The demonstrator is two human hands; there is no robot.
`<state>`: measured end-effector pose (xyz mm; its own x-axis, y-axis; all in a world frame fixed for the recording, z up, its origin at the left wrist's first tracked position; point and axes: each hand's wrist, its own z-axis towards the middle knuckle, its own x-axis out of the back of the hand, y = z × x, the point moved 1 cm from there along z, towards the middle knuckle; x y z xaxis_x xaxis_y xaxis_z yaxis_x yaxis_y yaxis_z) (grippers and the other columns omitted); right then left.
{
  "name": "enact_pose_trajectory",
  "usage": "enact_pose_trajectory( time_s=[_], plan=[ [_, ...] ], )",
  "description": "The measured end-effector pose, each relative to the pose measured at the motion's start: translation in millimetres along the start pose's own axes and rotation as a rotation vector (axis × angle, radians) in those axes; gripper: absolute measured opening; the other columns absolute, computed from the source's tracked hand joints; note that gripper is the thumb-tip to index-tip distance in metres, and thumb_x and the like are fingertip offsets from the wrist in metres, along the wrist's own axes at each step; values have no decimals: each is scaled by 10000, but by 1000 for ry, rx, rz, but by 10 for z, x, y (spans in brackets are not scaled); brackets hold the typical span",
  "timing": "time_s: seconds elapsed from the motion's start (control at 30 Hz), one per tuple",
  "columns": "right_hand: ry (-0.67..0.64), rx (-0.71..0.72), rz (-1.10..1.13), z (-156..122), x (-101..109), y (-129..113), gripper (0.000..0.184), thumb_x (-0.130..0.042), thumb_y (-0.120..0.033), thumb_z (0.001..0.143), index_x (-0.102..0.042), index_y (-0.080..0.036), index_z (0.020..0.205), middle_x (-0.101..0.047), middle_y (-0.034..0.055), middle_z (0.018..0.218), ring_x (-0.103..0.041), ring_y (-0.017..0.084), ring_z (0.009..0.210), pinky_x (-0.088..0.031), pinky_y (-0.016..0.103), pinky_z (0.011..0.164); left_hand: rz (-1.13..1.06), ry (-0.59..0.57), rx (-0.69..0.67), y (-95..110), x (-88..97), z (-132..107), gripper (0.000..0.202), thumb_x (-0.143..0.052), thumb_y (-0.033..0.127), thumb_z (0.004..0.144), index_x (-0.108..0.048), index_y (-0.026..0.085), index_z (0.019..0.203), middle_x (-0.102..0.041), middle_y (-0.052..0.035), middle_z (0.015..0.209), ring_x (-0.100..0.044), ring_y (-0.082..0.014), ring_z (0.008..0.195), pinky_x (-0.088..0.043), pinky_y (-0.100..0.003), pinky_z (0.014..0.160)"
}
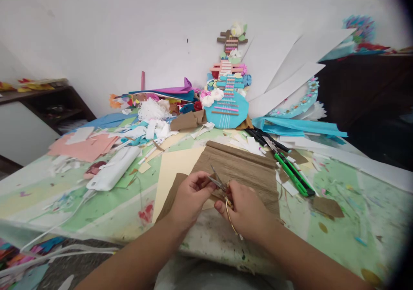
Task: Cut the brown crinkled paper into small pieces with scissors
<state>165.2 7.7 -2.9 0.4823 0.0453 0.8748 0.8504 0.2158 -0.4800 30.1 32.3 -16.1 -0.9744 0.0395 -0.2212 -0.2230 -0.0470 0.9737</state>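
My right hand [247, 210] grips small gold-handled scissors [219, 182], their blades apart and pointing up-left. My left hand [190, 195] pinches the edge of a small brown paper piece [176, 191] right at the blades. Both hands are over the near edge of a brown corrugated paper sheet [241, 167], which lies on a cream sheet [174, 165].
The paint-stained table [348, 221] holds green utility knives [293, 174] and black pens to the right, a white device [114, 169] and pink paper [87, 146] to the left. A blue paper guitar craft [227, 105], paper scraps and white boards lean at the wall.
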Motion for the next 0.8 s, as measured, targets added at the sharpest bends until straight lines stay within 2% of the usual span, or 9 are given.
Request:
enact_pose_trajectory(
  time_s=[0.13, 0.27, 0.37, 0.63, 0.8],
  plan=[
    [15, 29, -22, 7, -3, 5, 307, -477, -488, 693, -432, -185, 685, -523, 37, 657, -409, 145, 573, -188, 266, 522, 57, 26, -4, 43, 10, -20, 186, -590, 132, 572, -534, 170, 744, -584, 21, 711, -545, -110, 702, -427, -232, 670],
    [8, 59, -18, -1, -3, 4, 309, -495, -489, 678, -429, -187, 686, -515, 32, 663, -403, 144, 581, -189, 262, 525, 248, -39, -69, 130, 25, -43, 87, -504, 99, 614, -540, 166, 657, -552, 25, 670, -528, -104, 678, -416, -223, 660],
    [19, 70, -38, -5, -2, 5, 310, -505, -487, 667, -428, -187, 679, -511, 33, 673, -396, 141, 583, -192, 260, 525, 346, -84, -111, 162, 37, -61, 96, -476, 88, 624, -536, 163, 631, -537, 20, 655, -518, -109, 662, -413, -226, 640],
    [76, 88, -89, -7, 19, 40, 310, -499, -485, 671, -449, -181, 707, -508, 40, 700, -410, 157, 624, -225, 268, 553, 245, -98, 46, 102, 46, -55, 120, -543, 155, 636, -556, 159, 755, -607, -10, 735, -574, -140, 693, -445, -278, 689],
    [56, 95, -102, -10, 24, 36, 324, -484, -494, 683, -454, -175, 737, -512, 33, 710, -418, 155, 636, -237, 263, 557, 224, -91, 102, 85, 46, -53, 110, -551, 155, 642, -500, 165, 739, -605, -4, 709, -584, -146, 677, -445, -289, 671]
  ],
)
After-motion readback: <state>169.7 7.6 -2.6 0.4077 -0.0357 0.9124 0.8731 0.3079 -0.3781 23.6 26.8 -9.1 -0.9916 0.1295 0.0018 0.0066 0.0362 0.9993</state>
